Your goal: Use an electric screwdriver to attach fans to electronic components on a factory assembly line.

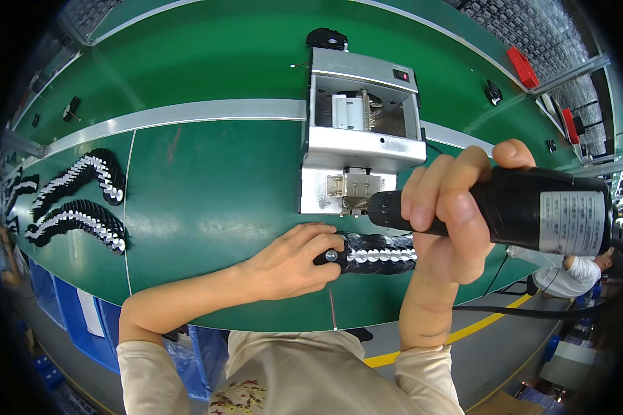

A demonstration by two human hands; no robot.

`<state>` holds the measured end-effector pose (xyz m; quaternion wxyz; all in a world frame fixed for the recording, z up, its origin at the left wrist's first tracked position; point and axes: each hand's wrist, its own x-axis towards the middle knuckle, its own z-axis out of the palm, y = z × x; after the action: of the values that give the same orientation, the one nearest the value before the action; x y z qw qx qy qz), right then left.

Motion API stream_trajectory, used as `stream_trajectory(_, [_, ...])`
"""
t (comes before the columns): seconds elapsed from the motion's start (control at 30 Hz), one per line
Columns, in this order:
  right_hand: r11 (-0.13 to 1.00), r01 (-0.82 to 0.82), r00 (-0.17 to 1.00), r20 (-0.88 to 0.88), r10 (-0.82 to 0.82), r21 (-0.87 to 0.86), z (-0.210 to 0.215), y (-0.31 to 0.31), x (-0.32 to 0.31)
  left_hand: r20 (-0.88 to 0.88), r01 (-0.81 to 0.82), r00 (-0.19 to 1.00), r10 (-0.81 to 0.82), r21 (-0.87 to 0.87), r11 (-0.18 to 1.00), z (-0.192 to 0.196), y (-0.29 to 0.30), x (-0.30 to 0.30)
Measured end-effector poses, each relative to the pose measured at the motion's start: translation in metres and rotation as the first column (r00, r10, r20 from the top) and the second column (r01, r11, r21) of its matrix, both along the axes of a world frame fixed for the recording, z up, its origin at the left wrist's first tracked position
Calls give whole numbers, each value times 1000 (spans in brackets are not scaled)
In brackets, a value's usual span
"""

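Observation:
My right hand (pixel 457 207) is wrapped round a black corded electric screwdriver (pixel 502 204), lifted above the table and lying nearly level. Its narrow end points left, close to the front outlet of a silver screw feeder (pixel 363 149); whether the two touch I cannot tell. My left hand (pixel 301 259) is closed on the left end of a row of black parts (pixel 381 254) with shiny white middles, lying on the green table in front of the feeder. My right hand and wrist hide the row's right end.
Two curved rows of similar black and white parts (pixel 83 176) lie at the left. A black object (pixel 327 39) sits behind the feeder. Small black pieces and red bins (pixel 522 67) stand far right. Blue bins (pixel 93 325) are below the table's left edge. Another person (pixel 574 277) is at the right.

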<state>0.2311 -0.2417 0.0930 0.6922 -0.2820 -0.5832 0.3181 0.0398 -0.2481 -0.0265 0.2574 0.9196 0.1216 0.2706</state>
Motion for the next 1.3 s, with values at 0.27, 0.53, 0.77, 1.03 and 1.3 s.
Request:
stream_trajectory(0.27, [997, 68, 988, 138, -65, -22, -8, 11, -9, 8, -18, 1000, 18, -53, 998, -3, -2, -14])
stream_trajectory(0.53, [994, -65, 998, -29, 63, -92, -10, -6, -17, 51, -11, 999, 17, -114, 993, -13, -2, -19])
stream_trajectory(0.77, [978, -148, 989, -42, 143, -145, -26, -36, -21, 57, -29, 998, 36, -127, 991, -12, -4, -20])
stream_trajectory(1.03, [948, -132, 991, -73, 116, -289, -32, -39, -28, 57, -42, 997, 50, -125, 991, -12, -4, -20])
stream_trajectory(1.3, [959, -189, 976, 67, 208, -212, -39, -35, -28, 67, -50, 996, 60, -146, 988, -7, -3, -20])
